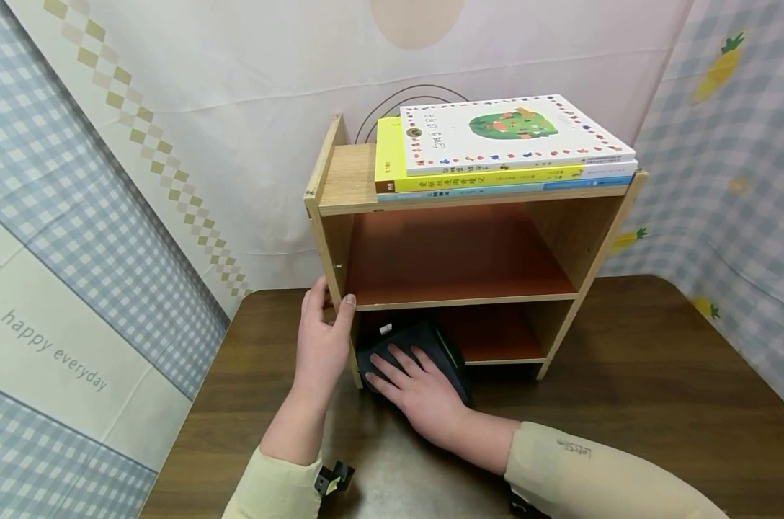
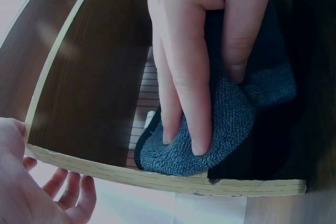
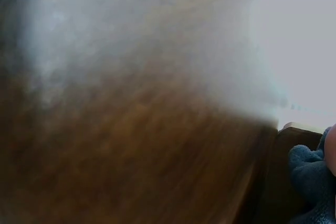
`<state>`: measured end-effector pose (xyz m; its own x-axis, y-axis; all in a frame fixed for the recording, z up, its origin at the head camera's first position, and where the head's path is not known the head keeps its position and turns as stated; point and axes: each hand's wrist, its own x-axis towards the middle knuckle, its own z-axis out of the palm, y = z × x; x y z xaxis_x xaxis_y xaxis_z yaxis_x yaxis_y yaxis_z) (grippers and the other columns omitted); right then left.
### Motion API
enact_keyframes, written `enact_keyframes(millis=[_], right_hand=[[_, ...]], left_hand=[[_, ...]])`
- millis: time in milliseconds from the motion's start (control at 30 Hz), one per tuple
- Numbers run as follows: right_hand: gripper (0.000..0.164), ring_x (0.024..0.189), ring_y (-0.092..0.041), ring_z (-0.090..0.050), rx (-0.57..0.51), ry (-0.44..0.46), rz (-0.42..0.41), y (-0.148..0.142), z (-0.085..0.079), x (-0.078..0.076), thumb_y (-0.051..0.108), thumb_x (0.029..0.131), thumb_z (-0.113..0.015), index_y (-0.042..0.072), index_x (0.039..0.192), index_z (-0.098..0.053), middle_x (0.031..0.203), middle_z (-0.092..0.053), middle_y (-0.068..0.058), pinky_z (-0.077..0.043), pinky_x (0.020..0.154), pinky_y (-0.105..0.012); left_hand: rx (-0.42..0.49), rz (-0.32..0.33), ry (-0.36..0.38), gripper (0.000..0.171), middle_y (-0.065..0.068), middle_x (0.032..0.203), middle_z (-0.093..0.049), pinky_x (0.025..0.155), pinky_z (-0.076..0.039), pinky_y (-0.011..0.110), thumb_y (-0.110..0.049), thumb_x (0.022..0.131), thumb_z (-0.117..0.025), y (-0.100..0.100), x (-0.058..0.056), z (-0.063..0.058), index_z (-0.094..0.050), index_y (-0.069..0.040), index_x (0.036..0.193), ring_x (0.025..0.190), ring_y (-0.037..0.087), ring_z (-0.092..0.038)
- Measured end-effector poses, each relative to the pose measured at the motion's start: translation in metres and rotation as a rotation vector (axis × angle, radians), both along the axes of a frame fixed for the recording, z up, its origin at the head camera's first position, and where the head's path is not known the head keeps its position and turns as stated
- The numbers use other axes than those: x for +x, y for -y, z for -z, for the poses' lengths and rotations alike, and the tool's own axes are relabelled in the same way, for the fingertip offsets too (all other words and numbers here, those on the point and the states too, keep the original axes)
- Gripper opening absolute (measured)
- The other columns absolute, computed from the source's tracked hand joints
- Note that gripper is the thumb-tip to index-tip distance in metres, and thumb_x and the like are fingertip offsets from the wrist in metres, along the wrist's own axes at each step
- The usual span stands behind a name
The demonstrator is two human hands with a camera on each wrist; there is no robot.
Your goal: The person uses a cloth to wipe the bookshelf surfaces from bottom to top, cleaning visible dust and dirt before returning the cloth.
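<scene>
A small wooden shelf [image 1: 460,298] stands on the table, with its side panel [image 2: 157,181] running along the bottom of the left wrist view. My left hand [image 1: 323,335] holds that panel's front edge, thumb on the front and fingers round the outer side. My right hand [image 1: 424,396] lies on a dark blue towel [image 1: 447,353] in the lower left of the shelf, its fingers spread and fairly straight. In the left wrist view those fingers press the fluffy towel against the inside of the panel. At the right wrist view's edge, the towel [image 3: 310,174] shows beside a fingertip.
Several books [image 1: 489,137] are stacked on the shelf's top, a white picture book uppermost. The brown table [image 1: 651,404] extends around the shelf. Behind it hangs a pale cloth backdrop [image 1: 236,86], with checked cloth [image 1: 755,238] on the right.
</scene>
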<state>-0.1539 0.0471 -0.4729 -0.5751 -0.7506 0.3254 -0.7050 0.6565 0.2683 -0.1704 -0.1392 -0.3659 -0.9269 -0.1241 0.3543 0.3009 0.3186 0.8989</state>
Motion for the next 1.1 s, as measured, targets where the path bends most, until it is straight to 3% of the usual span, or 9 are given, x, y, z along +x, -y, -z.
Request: enact_keyframes(millis=[267,667,1100], right_hand=[[0.054,0.144,-0.028,-0.032,-0.056,0.017,-0.032,-0.002,0.001,-0.002,0.015,0.096,-0.064,0.029,0.147,-0.050,0.158,-0.035,0.000,-0.033,0.109,-0.050],[0.065,0.142,-0.027,-0.036,-0.158,-0.001,-0.094,-0.009,0.003,-0.001,0.004,0.088,-0.069,0.029,0.145,-0.051,0.155,-0.040,-0.001,-0.036,0.108,-0.052],[0.072,0.142,-0.029,-0.037,-0.244,-0.021,-0.213,-0.013,0.005,0.012,0.000,0.080,-0.075,0.028,0.143,-0.054,0.152,-0.044,-0.001,-0.037,0.108,-0.052]], left_hand=[[-0.001,-0.003,0.010,0.047,0.001,0.127,-0.047,0.085,-0.049,0.041,-0.042,0.100,-0.058,0.000,0.001,-0.001,-0.046,-0.033,0.144,0.113,0.019,-0.047],[-0.018,0.001,0.016,0.048,0.000,0.125,-0.047,0.084,-0.049,0.041,-0.046,0.099,-0.057,0.001,0.000,0.000,-0.045,-0.036,0.144,0.113,0.019,-0.046],[-0.022,-0.005,0.007,0.048,0.001,0.126,-0.046,0.085,-0.050,0.041,-0.044,0.099,-0.057,0.001,0.000,0.000,-0.044,-0.034,0.144,0.112,0.019,-0.047]])
